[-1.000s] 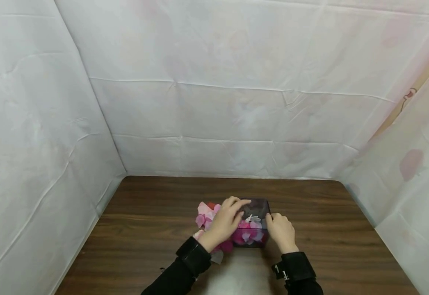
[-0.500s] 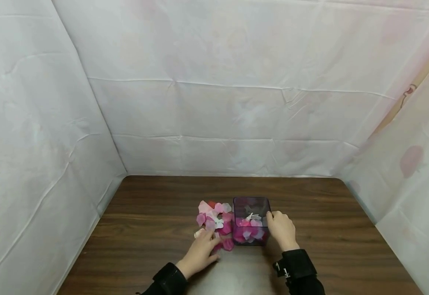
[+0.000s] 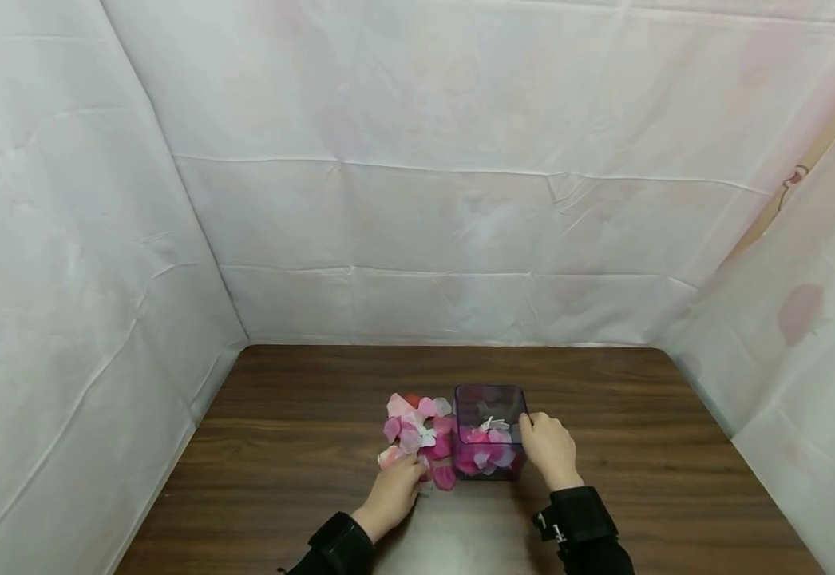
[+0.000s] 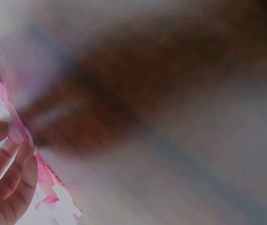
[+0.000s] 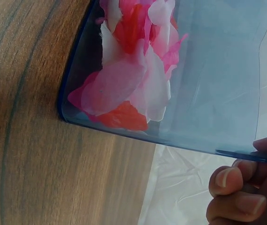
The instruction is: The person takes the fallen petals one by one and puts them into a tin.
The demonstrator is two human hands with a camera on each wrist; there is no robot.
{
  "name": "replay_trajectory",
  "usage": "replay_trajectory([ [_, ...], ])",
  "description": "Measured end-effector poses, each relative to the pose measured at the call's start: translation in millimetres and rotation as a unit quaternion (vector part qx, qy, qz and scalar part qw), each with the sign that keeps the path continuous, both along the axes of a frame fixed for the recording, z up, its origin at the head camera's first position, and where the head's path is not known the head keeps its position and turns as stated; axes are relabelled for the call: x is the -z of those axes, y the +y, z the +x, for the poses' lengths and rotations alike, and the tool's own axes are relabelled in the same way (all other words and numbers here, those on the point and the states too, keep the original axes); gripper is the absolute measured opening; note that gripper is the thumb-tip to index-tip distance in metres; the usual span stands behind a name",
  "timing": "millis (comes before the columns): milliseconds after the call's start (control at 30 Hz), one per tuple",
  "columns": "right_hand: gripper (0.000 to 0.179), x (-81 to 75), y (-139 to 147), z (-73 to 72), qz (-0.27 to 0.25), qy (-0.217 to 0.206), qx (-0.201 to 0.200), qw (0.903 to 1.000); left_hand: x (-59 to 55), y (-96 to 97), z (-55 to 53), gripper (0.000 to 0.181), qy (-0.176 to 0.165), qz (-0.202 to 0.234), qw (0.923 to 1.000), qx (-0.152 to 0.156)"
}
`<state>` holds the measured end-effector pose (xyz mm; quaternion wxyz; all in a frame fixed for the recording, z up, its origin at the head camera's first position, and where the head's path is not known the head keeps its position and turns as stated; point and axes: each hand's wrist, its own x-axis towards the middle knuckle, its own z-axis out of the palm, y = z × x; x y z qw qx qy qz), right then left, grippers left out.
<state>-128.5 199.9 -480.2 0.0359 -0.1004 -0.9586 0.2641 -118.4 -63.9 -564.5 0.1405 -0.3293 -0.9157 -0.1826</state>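
On a brown table (image 3: 302,415), loose petals (image 3: 406,435) lie just left of a see-through purple box (image 3: 469,406) that holds more petals (image 5: 119,84). The right hand (image 3: 550,449) pinches its right rim; the left hand (image 3: 392,489) seems to pinch a pink petal (image 4: 15,133), though blur hides how many. Thin petals likely want a light grip, the box steady.

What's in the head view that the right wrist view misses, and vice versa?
Head only: the left hand, the loose petals piled beside the box, and the black cuffs on both wrists.

Right wrist only: fingernails of the right hand, and an orange-red petal low against the box wall, which I can't make out from the head.

Both: the box with petals inside, the right hand gripping its rim, wooden table, white cloth.
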Motion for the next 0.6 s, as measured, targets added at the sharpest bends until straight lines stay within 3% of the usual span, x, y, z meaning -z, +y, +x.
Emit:
replay_trajectory([
  [133, 0.039, -1.2, 0.2, 0.0, -0.003, -0.002, -0.005, 1.0000, -5.0, -0.4, -4.8, 0.020, -0.035, 0.035, 0.9988, -0.002],
  [367, 0.039, -1.4, 0.1, -0.4, 0.000, 0.002, -0.007, 1.0000, -18.7, -0.6, -13.1, 0.036, -0.051, 0.054, 0.9967, -0.034],
  [600, 0.040, 0.4, 0.5, -0.2, -0.003, 0.000, -0.007, 1.0000, -31.8, 1.7, -20.5, 0.030, -0.064, 0.120, 0.9899, -0.041],
])
